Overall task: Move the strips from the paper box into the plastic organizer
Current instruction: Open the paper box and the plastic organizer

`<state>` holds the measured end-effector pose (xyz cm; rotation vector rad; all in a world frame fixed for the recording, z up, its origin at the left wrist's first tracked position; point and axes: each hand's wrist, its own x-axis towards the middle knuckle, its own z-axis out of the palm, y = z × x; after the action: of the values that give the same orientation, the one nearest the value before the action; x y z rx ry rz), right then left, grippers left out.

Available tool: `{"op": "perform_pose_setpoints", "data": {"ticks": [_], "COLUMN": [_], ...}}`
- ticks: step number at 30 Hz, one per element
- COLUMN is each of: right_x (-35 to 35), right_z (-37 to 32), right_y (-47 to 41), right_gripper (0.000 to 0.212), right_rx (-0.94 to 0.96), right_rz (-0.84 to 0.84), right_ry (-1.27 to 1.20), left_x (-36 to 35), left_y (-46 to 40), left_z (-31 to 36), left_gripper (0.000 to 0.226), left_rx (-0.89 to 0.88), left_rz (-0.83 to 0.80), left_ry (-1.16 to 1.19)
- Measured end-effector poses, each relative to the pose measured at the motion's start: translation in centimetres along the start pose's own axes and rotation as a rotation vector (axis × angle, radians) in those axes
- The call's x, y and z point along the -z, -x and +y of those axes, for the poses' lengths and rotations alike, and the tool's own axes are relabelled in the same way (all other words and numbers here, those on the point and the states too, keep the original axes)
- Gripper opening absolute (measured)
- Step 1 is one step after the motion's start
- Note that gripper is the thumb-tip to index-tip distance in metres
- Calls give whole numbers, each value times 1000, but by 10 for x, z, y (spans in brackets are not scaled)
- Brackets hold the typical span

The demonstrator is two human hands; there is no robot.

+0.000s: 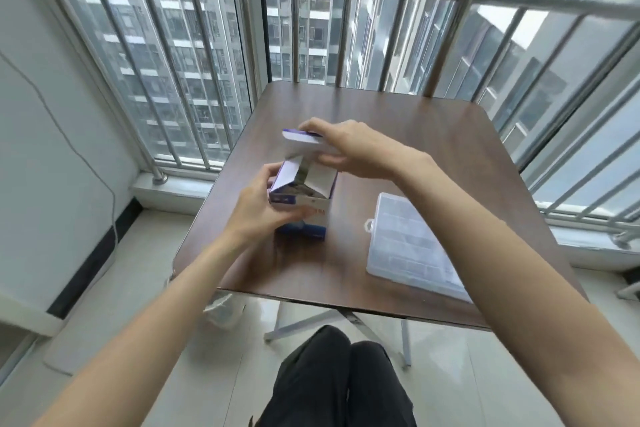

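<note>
Paper box [304, 199] upright at table [398, 135] centre, flaps open. Left hand [263, 204] grips its 9 o'clock side. Right hand [349, 149] pinches the top lid [299, 140], possibly a strip stack. Plastic organizer [408, 246] closed, 3 o'clock.

Bare forearms without sleeves; black trousers [332, 381], fabric seemingly smooth.

upright on the brown surface [398, 135]: a blue and white paper box [304, 199], flaps open at the top. gripped round its near left side by the left hand [258, 208]. just above its opening, a flat white pack [303, 142] with a purple edge, pinched in the right hand [353, 149]. to the right, apart from the box, a closed clear plastic organizer [412, 246] lying flat.
</note>
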<state>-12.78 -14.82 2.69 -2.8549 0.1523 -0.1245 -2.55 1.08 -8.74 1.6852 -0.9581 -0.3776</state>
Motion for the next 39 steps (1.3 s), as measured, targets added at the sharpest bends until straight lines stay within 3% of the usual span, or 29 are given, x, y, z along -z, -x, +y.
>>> {"op": "perform_pose_setpoints", "data": {"ticks": [2, 5, 7, 11, 13, 15, 17, 20, 23, 26, 28, 31, 33, 39], "right_x": [-5, -21, -30, -30, -28, -29, -29, -30, -39, -53, -65, -80, -86, -95], "right_z": [9, 19, 24, 5, -11, -18, -21, -20, -16, -8, -5, -7, -17, -37], "right_y": [-2, 0, 5, 34, 43, 41, 35, 28, 34, 47, 57, 66, 66, 45], "right_gripper": [52, 68, 60, 33, 38, 49, 51, 39, 11, 20, 26, 22, 14, 17], "right_rx": [-113, -469, -609, -302, -224, -261, -304, -380, -441, -525, -576, -444, -406, -473], "right_rz": [108, 286, 394, 609, 474, 319, 247, 254, 412, 547, 628, 625, 616, 611], "right_ry": [-243, -558, -500, -336, -253, -243, -338, -555, -918, -1142, -887, -393, -392, -631], "left_x": [-2, -2, -1, 1, 4, 9, 13, 16, 22, 30, 32, 31, 30, 33], "left_y": [3, 7, 8, 7, 8, 8, 7, 6, 4, 8, 13, 19, 23, 15], "left_z": [2, 4, 6, 9, 15, 24, 32, 43, 40, 22, 8, 5, 10, 14], "left_gripper": [75, 74, 75, 79, 87, 96, 96, 60, 30, 34, 32, 23, 33, 52], "left_rx": [-13, -8, -4, 29, 42, 94, 73, -80, -88, 11, -89, -315, -327, -63], "left_rz": [-1, 4, 8, -27, -56, -20, 101, 206, 304, 333, 331, 299, 291, 123], "left_ry": [0, -4, -18, -49, -74, -74, -158, -266, -191, -87, -290, -517, -536, -322]}}
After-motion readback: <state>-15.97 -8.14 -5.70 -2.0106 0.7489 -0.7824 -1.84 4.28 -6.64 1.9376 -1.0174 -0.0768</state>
